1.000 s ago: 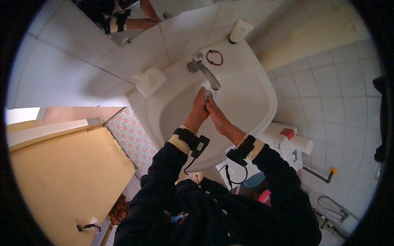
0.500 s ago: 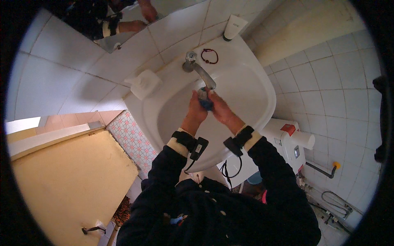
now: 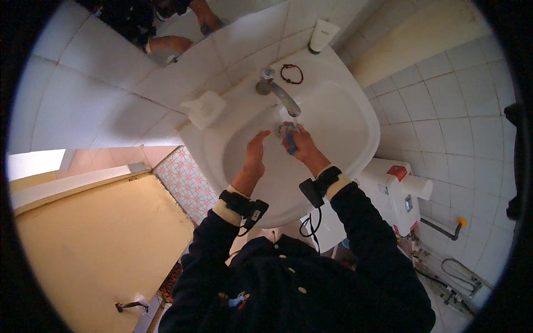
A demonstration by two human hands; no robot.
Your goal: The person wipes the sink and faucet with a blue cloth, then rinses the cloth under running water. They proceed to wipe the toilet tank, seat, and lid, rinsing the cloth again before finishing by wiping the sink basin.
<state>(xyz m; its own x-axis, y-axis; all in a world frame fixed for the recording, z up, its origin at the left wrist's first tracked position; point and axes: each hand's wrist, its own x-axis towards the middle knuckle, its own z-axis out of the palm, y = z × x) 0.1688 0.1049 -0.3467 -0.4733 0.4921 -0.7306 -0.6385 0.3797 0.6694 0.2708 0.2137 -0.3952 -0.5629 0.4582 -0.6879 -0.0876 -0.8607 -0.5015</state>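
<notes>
Over the white washbasin (image 3: pixel 344 166), my right hand (image 3: pixel 305 146) is closed around a small blue and grey scrubber (image 3: pixel 291 142). Its greyish, rough-looking part shows just under the spout of the metal tap (image 3: pixel 286 102), where a thin stream of water seems to fall. Some of the scrubber is hidden by my fingers. To its left, my left hand (image 3: pixel 256 151) hangs above the bowl, holding nothing, fingers extended and apart from the scrubber. Both wrists carry black straps with small dark boxes and cables.
A white soap dispenser (image 3: pixel 206 110) stands on the basin's left rim. Behind the tap lie a dark red bracelet (image 3: pixel 292 74) and an upright white tube (image 3: pixel 323 36). A mirror (image 3: pixel 222 25) hangs above. Right of the basin is a white appliance (image 3: pixel 397 194); a yellowish door (image 3: pixel 100 233) stands at left.
My left hand has come away from the scrubber and moved left. The right hand now holds it alone under the spout, with its greyish part more exposed. The view has shifted slightly.
</notes>
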